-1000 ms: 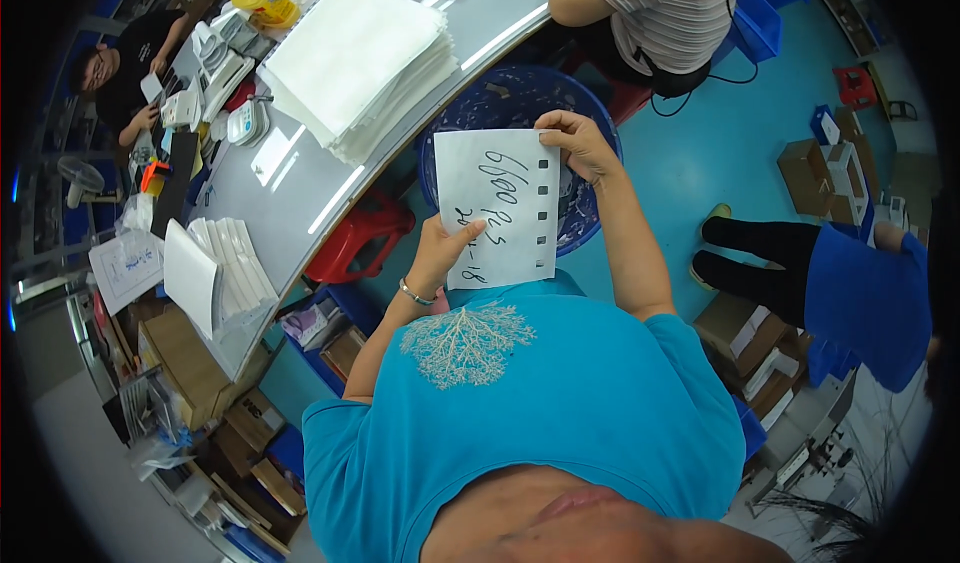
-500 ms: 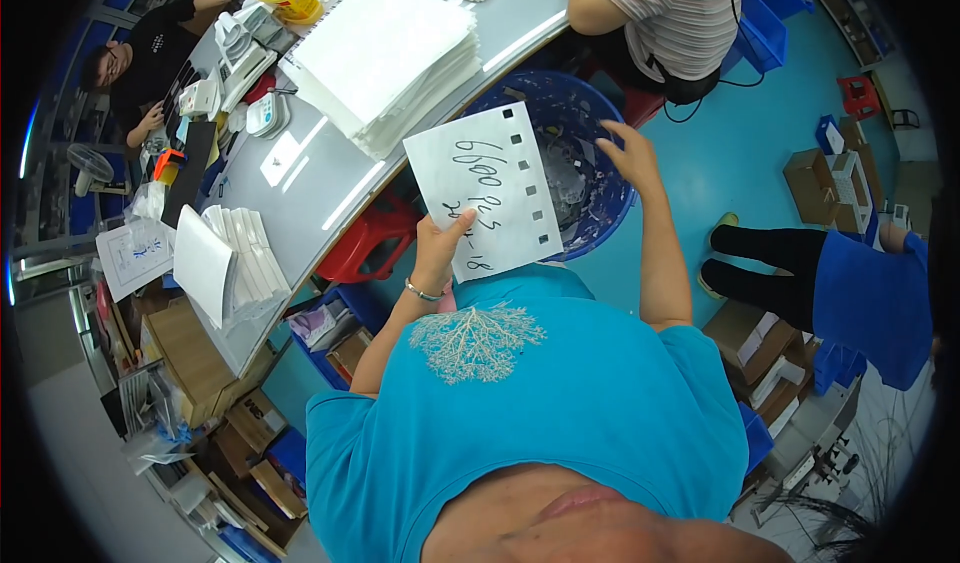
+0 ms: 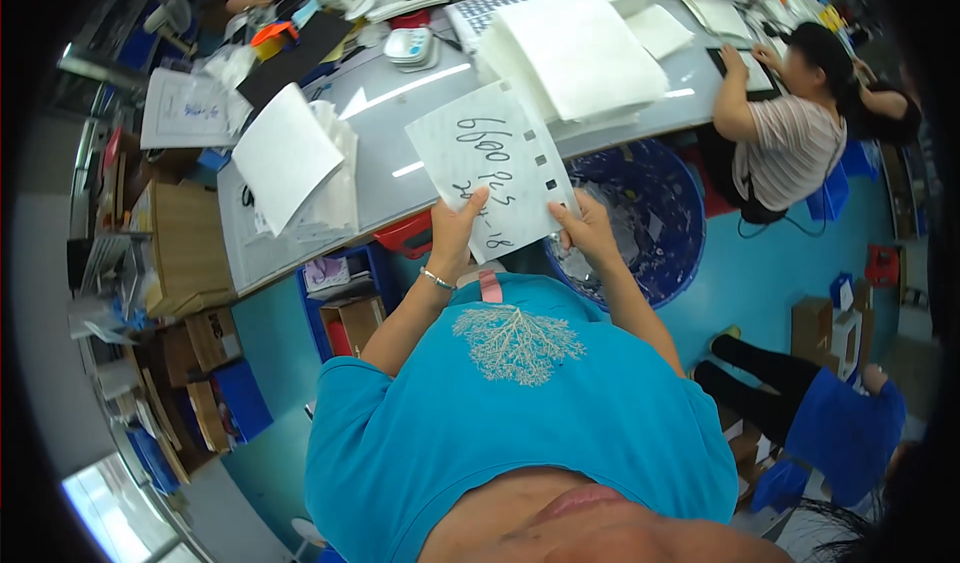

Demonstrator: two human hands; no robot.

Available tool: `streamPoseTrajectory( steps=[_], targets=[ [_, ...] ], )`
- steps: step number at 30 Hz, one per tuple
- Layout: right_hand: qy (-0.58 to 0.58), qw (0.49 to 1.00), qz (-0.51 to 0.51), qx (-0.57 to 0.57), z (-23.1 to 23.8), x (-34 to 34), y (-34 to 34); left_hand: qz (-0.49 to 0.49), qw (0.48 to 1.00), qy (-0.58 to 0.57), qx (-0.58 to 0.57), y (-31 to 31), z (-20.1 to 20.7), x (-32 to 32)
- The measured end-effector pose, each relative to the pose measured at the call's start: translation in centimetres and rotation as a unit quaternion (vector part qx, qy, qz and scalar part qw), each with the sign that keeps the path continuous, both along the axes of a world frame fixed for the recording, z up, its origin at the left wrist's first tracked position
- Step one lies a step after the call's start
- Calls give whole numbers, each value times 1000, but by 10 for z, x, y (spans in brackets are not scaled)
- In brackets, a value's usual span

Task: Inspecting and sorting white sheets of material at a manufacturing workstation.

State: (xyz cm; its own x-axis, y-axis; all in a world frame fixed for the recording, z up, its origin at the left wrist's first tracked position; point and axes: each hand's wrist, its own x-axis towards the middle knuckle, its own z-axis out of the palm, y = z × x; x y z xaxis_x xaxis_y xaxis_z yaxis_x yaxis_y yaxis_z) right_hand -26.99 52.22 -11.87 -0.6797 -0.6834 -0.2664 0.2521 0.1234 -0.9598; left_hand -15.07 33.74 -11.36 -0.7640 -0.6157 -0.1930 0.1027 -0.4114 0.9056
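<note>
My left hand (image 3: pixel 455 231) and right hand (image 3: pixel 590 231) pinch the paper (image 3: pixel 496 167) — a holding step, I judge — and moving it calls for steadiness.

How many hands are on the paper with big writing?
2. The left hand is at the lower left edge of the paper, and the right hand is at its right corner.

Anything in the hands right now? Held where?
Yes, a white sheet: the left hand pinches its lower left edge, the right hand its lower right corner.
</note>
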Motion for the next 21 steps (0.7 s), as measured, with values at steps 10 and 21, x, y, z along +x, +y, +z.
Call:
streamPoseTrajectory(
  steps=[10, 21],
  targets=[
    [509, 826, -1, 242, -97, -24, -106, 78, 993, -87, 33, -97, -16, 98],
    [290, 946, 138, -41, 39, 65, -307, 246, 608, -256, -710, -188, 70, 143]
  ],
)
